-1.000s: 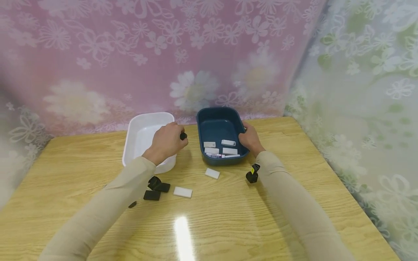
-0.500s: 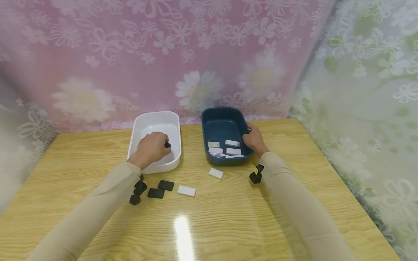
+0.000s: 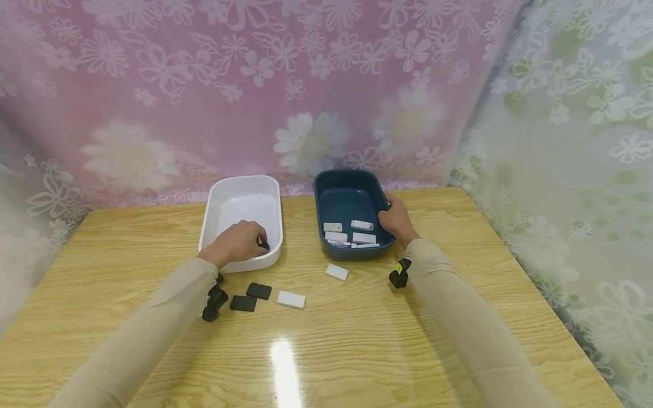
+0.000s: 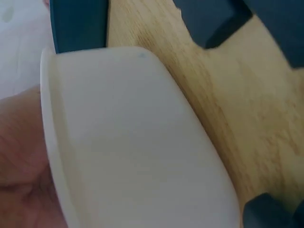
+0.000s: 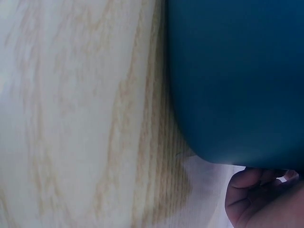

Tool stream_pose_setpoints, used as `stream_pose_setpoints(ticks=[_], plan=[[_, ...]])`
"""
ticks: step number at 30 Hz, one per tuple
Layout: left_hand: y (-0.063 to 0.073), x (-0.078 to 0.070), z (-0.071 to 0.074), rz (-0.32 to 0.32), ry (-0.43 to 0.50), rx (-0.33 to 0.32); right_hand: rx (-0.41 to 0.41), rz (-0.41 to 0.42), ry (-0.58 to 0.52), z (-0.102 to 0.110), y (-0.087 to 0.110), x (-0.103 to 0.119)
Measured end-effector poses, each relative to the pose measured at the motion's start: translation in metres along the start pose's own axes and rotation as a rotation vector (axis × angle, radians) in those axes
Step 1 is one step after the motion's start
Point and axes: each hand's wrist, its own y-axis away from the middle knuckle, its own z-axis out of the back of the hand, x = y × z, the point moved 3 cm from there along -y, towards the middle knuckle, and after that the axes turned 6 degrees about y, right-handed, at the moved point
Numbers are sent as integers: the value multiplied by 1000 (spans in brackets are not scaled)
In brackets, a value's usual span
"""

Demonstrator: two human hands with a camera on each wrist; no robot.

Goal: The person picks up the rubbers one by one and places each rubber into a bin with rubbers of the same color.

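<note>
Left hand [image 3: 236, 242]: fingers curled on a small dark piece [image 3: 264, 246] inside the near-right corner of the white bin [image 3: 245, 180]; presumably light, stiff; hold by its edges. Right hand [image 3: 397, 219]: fingers grip the right rim of the blue bin [image 3: 349, 195].

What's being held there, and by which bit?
Left grip: a small dark object, mostly hidden, so which part can't be told. Right grip: the blue bin, by its right side.
</note>
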Motion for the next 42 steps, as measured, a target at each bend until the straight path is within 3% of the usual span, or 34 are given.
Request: stream_pose_setpoints(ticks=[6, 17, 20, 24, 26, 29, 32, 36, 39, 42], plan=[[-8, 4, -4, -53, 5, 63, -9, 7, 23, -1, 1, -1], [-12, 6, 0, -13, 10, 135, -19, 23, 53, 1, -1, -1], [-11, 5, 6, 23, -36, 39, -13, 25, 45, 0, -1, -2], [-8, -10, 14, 31, -82, -218, -5, 26, 37, 0, -1, -3], [-6, -26, 14, -14, -81, -321, -5, 26, 34, 0, -1, -3], [-2, -55, 10, -107, -80, -377, -3, 28, 25, 1, 0, -2], [1, -83, -3, -231, -102, -340, 0, 29, 12, 1, 1, -1], [4, -107, -27, -388, -154, -158, -3, 29, 1, 0, 1, -1], [5, -117, -42, -460, -204, -32, -11, 31, 5, 0, 0, -1], [3, -122, -54, -502, -285, -17, -18, 35, 10, 0, 0, -1]])
